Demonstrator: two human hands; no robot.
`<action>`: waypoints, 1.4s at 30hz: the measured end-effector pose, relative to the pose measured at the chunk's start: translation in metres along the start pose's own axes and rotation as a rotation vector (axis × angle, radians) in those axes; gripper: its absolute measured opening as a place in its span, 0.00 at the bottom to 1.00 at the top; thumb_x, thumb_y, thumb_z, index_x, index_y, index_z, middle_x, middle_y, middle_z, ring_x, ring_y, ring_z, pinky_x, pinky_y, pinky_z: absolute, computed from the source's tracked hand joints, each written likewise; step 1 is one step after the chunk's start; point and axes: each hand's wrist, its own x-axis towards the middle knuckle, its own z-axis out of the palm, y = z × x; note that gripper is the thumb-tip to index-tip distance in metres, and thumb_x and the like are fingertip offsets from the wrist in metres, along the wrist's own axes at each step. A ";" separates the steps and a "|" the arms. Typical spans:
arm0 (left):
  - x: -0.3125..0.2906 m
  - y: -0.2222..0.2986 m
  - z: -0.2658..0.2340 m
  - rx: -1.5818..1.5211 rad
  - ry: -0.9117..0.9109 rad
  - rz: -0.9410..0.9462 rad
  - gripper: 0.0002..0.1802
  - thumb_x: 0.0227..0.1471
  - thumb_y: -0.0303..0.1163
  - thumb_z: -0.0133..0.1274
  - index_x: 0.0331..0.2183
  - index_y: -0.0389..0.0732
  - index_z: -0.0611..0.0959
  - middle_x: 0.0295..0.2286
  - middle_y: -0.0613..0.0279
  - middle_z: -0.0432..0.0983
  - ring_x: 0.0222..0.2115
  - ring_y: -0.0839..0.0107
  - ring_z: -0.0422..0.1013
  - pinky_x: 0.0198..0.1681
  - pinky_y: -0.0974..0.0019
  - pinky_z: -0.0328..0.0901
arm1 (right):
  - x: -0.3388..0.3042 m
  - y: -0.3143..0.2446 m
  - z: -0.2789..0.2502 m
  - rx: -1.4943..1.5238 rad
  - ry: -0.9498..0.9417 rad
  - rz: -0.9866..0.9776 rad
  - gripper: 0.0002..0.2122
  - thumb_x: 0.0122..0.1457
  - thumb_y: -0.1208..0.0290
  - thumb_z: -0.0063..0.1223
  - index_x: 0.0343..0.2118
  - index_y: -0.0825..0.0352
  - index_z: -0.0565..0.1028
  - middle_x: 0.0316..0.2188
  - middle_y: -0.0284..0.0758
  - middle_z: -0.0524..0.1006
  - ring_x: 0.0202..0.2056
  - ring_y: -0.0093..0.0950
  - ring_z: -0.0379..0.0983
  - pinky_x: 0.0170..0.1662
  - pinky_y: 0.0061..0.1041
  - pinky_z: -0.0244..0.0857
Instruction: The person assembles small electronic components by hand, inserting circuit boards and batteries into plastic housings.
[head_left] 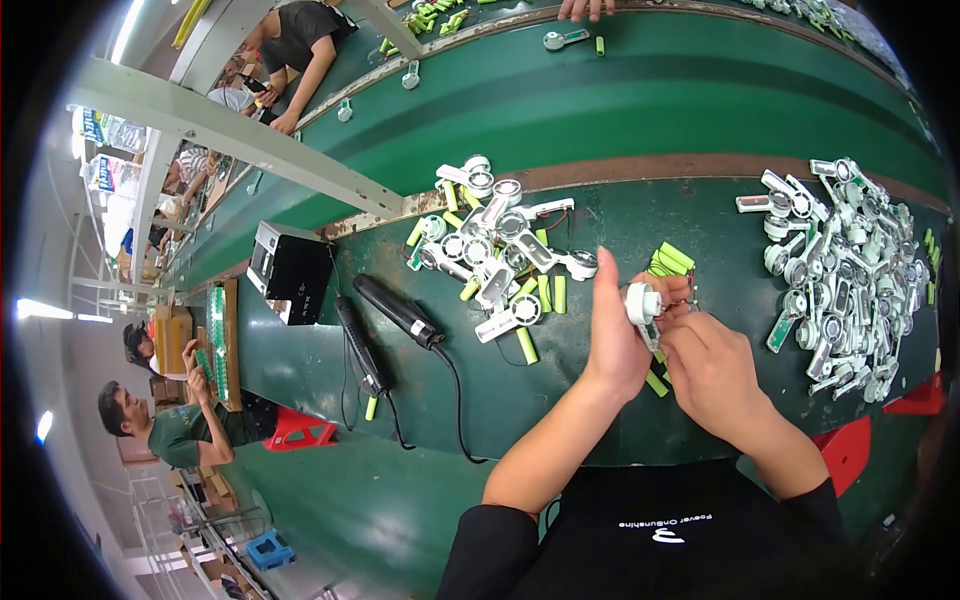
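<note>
My left hand (617,338) is closed round a small white and pale-green handheld fan (642,303), its thumb pointing up and its round head facing outward. My right hand (712,372) pinches at the lower, handle end of that fan; what lies between its fingertips is mostly hidden. Just beyond the hands lie several lime-green cylindrical battery cells (674,258), with another cell (656,384) partly under the right hand. To the left is a loose pile of similar open fan housings (500,245) mixed with green cells.
A large heap of fan parts (840,290) covers the right side of the bench. Two black corded electric screwdrivers (400,308) and a black box (290,272) are at the left. Past the bench edge runs a green conveyor belt (640,95). Co-workers, including a seated person (175,430), are farther off.
</note>
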 end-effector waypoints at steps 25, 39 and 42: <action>-0.042 0.026 -0.012 0.170 -0.343 0.090 0.24 0.81 0.52 0.43 0.56 0.41 0.78 0.51 0.53 0.82 0.53 0.64 0.77 0.60 0.53 0.72 | -0.013 0.038 -0.002 1.095 -0.241 0.493 0.02 0.73 0.77 0.59 0.42 0.70 0.81 0.38 0.33 0.85 0.39 0.22 0.84 0.42 0.26 0.76; -0.045 0.051 -0.021 0.433 -0.069 0.377 0.13 0.74 0.40 0.59 0.51 0.42 0.80 0.37 0.61 0.84 0.33 0.71 0.83 0.32 0.67 0.75 | -0.025 0.046 -0.031 0.643 0.138 0.254 0.11 0.66 0.80 0.65 0.51 0.70 0.83 0.49 0.41 0.86 0.52 0.34 0.85 0.59 0.33 0.76; -0.053 0.106 -0.026 0.824 0.157 0.718 0.11 0.68 0.33 0.66 0.44 0.39 0.82 0.34 0.68 0.83 0.28 0.81 0.74 0.29 0.73 0.70 | -0.039 0.065 -0.050 0.187 0.402 0.265 0.10 0.62 0.79 0.67 0.46 0.69 0.81 0.45 0.42 0.84 0.47 0.44 0.82 0.53 0.38 0.76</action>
